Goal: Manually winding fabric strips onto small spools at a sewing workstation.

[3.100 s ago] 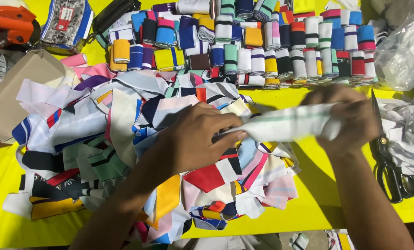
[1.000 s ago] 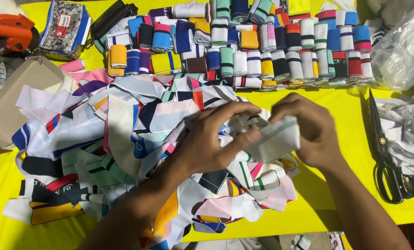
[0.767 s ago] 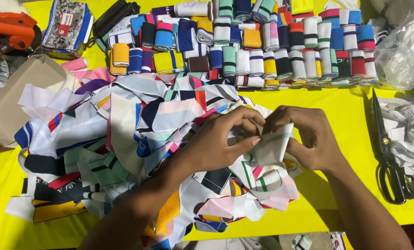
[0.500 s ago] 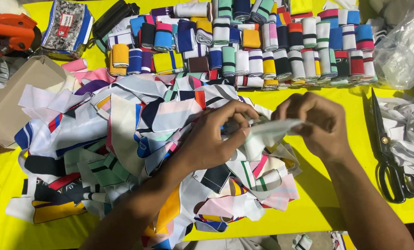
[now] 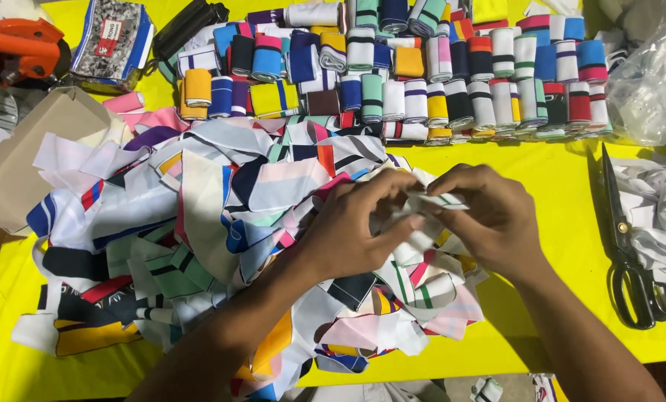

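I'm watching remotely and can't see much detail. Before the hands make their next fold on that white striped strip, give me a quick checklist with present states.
1. Both hands on the strip: ok. The left hand and right hand pinch the white striped strip between them.
2. Strip lifted off the loose fabric pile: ok.
3. Fold edges aligned: cannot tell, fingers cover them.
4. Scissors away from the hands: ok, they lie shut on the yellow table to the right.
5. Rolled strips undisturbed: ok, in rows at the far edge.
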